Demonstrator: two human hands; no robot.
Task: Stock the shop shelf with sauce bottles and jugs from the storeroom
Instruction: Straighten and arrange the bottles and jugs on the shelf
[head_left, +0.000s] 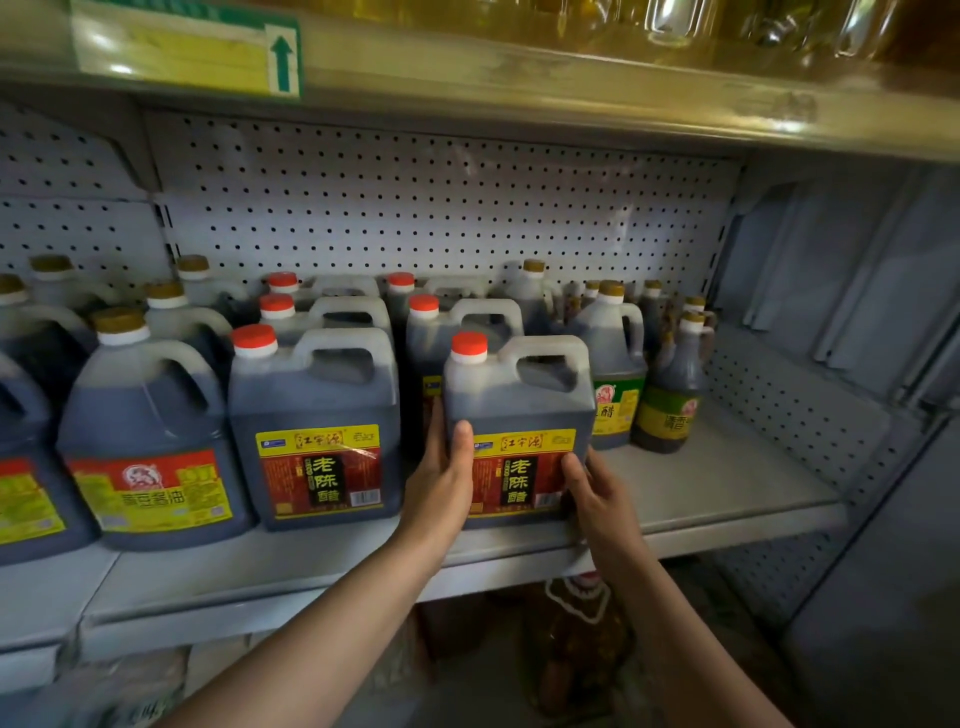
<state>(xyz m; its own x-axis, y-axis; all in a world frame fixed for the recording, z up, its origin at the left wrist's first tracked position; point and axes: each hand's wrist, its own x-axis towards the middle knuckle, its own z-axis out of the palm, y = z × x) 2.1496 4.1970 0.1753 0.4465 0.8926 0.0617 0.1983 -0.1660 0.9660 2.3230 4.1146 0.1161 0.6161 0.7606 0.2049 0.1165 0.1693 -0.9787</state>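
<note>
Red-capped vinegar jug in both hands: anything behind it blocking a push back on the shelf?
Yes. The held vinegar jug, gripped by the left hand and right hand, has another red-capped jug directly behind it. The bare shelf to its right is open.

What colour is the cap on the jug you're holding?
Red, on a white collar: cap, head view.
</note>
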